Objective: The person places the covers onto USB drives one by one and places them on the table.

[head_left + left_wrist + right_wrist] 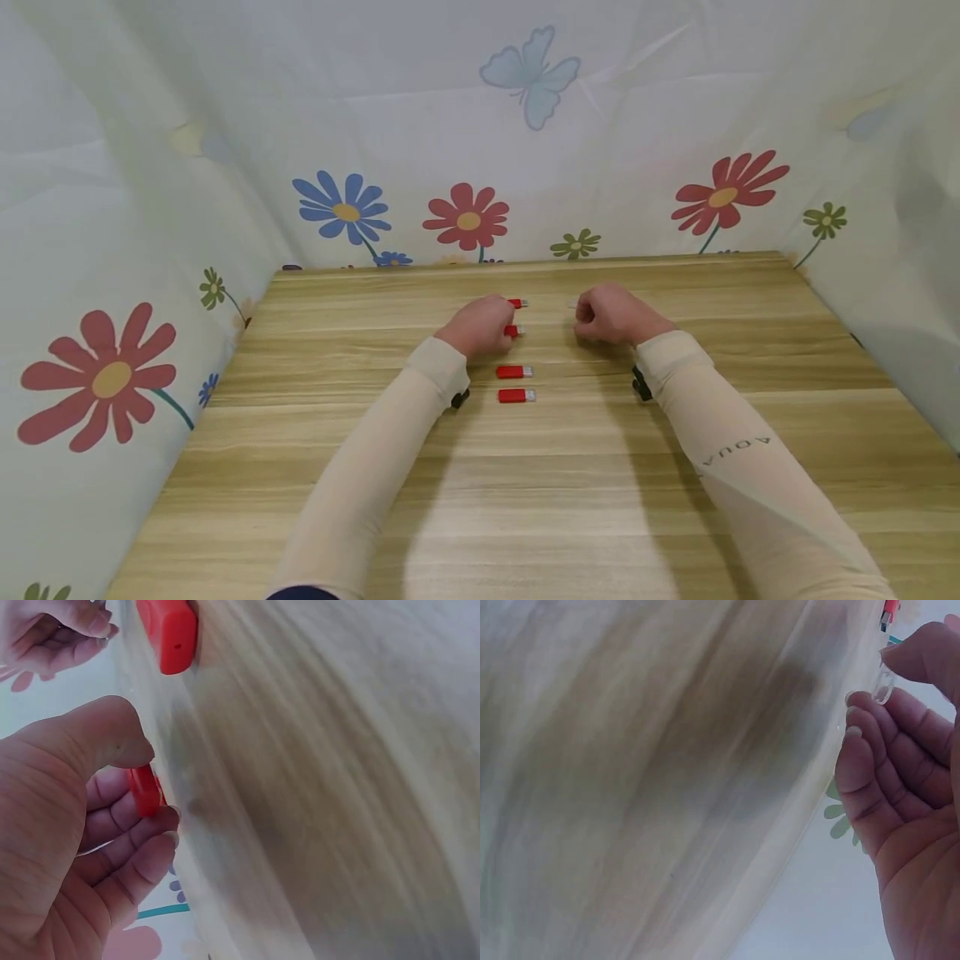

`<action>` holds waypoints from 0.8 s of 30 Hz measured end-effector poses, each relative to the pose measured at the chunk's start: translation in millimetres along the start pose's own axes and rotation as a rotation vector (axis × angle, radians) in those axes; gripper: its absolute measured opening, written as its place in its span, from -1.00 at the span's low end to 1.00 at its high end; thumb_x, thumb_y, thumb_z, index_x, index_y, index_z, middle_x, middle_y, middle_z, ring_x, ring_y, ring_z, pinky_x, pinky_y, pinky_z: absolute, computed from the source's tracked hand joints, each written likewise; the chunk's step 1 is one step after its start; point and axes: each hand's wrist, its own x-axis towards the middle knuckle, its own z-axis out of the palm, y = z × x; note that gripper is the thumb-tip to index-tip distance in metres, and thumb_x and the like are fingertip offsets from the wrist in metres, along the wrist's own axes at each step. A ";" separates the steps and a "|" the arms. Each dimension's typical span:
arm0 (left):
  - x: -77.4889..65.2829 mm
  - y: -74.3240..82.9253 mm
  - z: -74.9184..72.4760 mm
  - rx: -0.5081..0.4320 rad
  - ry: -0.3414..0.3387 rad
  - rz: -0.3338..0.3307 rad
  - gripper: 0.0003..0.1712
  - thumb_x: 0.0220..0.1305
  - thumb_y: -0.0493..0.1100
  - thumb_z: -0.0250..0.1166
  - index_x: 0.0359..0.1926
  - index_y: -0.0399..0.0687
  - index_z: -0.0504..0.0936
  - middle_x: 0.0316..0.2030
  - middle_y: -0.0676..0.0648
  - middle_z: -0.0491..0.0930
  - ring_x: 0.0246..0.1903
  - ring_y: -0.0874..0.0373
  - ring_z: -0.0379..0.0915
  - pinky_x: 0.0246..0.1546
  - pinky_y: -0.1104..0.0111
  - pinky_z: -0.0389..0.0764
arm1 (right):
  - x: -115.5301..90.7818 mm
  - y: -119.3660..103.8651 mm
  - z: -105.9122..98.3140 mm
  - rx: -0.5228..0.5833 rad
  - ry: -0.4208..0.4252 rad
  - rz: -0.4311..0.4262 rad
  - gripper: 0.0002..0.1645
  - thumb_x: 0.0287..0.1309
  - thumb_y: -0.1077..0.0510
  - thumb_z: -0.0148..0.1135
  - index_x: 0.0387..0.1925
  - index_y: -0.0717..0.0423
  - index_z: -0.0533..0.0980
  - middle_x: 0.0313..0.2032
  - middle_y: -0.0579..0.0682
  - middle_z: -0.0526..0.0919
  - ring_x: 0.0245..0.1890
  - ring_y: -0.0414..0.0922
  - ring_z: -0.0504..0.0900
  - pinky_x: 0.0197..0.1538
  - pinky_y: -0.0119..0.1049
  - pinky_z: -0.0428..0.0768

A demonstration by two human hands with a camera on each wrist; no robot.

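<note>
My left hand (483, 323) pinches a red USB stick (145, 789) between thumb and fingers, low over the wooden table. In the head view two red sticks show at its fingertips, an upper USB stick (519, 303) and a lower USB stick (513, 331), partly hidden by the hand. My right hand (613, 315) is to the right, across a short gap, and pinches a small clear plastic cap (885, 685) with thumb and fingertips. Closer to me lie two more red sticks, one USB stick (514, 372) above another USB stick (517, 396), metal plugs facing right.
The wooden table (525, 517) reaches back to a white curtain (420, 108) printed with flowers and a butterfly. Beige sleeves cover both forearms, and a dark wrist camera (642, 383) sits under the right cuff.
</note>
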 end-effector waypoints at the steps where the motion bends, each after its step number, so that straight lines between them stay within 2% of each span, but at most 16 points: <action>1: -1.0 -0.2 -0.6 -0.004 0.008 -0.001 -0.84 0.26 -0.12 0.43 -0.40 -0.04 0.64 -0.48 0.00 0.57 -0.44 0.11 0.48 -0.37 0.42 0.50 | -0.2 -0.9 -0.4 0.001 0.006 -0.006 -0.90 0.12 0.16 0.37 -0.40 0.12 0.64 -0.44 -0.02 0.67 -0.44 -0.14 0.55 -0.28 -0.21 0.56; 6: -6.3 0.3 -4.6 -0.011 0.055 0.011 -0.82 0.23 -0.08 0.48 -0.32 -0.02 0.64 -0.44 0.03 0.58 -0.39 0.12 0.49 -0.29 0.40 0.57 | -3.9 -4.9 -3.0 0.013 0.044 -0.022 -0.86 0.09 0.16 0.43 -0.34 0.16 0.67 -0.37 0.01 0.73 -0.36 -0.13 0.63 -0.16 -0.12 0.66; 13: -17.1 3.9 -13.3 -0.024 0.069 0.001 -0.70 0.23 -0.05 0.50 -0.12 -0.05 0.62 -0.27 0.02 0.59 -0.27 0.13 0.49 -0.13 0.40 0.63 | -10.5 -13.7 -7.2 0.016 0.100 -0.058 -0.84 0.06 0.18 0.39 -0.30 0.18 0.67 -0.39 -0.01 0.71 -0.38 -0.14 0.59 -0.20 -0.20 0.62; 24: -35.3 13.0 -23.3 -0.045 0.090 0.002 -0.65 0.20 -0.07 0.52 -0.07 -0.06 0.63 -0.18 0.01 0.60 -0.23 0.15 0.50 -0.12 0.41 0.65 | -25.4 -26.4 -13.1 0.048 0.195 -0.124 -0.81 0.13 0.17 0.42 -0.24 0.20 0.72 -0.37 0.00 0.76 -0.36 -0.14 0.65 -0.19 -0.18 0.68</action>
